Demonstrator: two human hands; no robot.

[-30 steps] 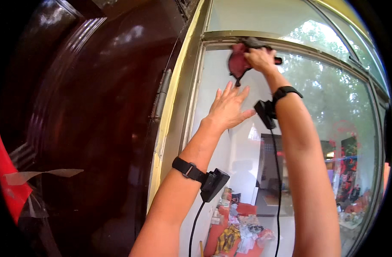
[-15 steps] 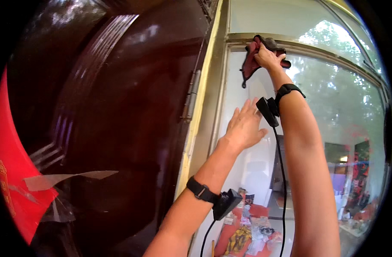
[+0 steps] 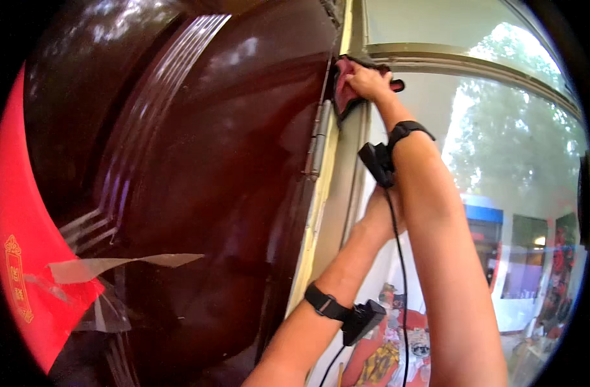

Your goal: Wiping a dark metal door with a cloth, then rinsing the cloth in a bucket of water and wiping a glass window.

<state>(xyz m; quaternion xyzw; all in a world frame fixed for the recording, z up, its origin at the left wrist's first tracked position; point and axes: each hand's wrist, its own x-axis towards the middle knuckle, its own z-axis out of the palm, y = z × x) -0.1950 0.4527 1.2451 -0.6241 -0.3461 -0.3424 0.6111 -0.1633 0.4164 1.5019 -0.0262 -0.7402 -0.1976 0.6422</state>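
Note:
My right hand (image 3: 370,84) grips a dark red cloth (image 3: 344,85) with black edges. The cloth is pressed at the upper left corner of the window frame (image 3: 430,55), close to the dark door's edge. Below it, my left hand (image 3: 384,209) is lifted in front of the window glass (image 3: 514,148). My right forearm covers its fingers, so their pose does not show. Each wrist wears a black strap carrying a small black device with a cable.
A glossy dark brown door (image 3: 211,180) with a metal hinge (image 3: 319,140) fills the left. Red paper (image 3: 30,258) and loose clear tape (image 3: 124,266) hang from it. Through the glass, a cluttered red surface (image 3: 366,367) shows low down.
My right hand has carried the cloth leftward along the frame's top bar into the corner. The left hand, seen with fingers spread before, is now partly behind the right forearm.

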